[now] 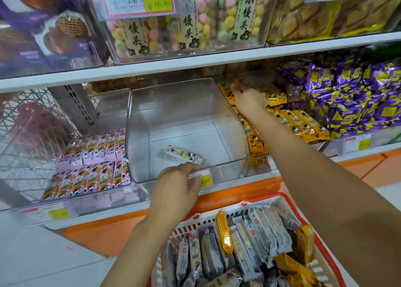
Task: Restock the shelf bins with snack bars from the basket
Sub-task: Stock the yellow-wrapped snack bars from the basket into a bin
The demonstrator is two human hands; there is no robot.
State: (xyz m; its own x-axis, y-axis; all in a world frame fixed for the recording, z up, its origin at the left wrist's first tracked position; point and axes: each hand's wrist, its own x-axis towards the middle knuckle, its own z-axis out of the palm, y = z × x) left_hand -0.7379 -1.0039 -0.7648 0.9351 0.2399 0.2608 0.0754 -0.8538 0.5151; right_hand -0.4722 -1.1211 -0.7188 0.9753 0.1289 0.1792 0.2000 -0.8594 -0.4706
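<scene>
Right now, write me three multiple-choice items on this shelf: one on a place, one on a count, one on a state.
1. Where does the right hand reach?
A) the bin of pink bars
B) the bin of yellow bars
C) the top shelf

2. How many bars lie in the middle bin?
A) five
B) none
C) one

3. What state is the basket in?
A) loaded with wrapped bars
B) empty
C) overturned

Answers:
1 B: the hand rests among the yellow wrappers.
2 C: a single bar lies on the clear floor.
3 A: it stands upright, packed with grey and yellow bars.
</scene>
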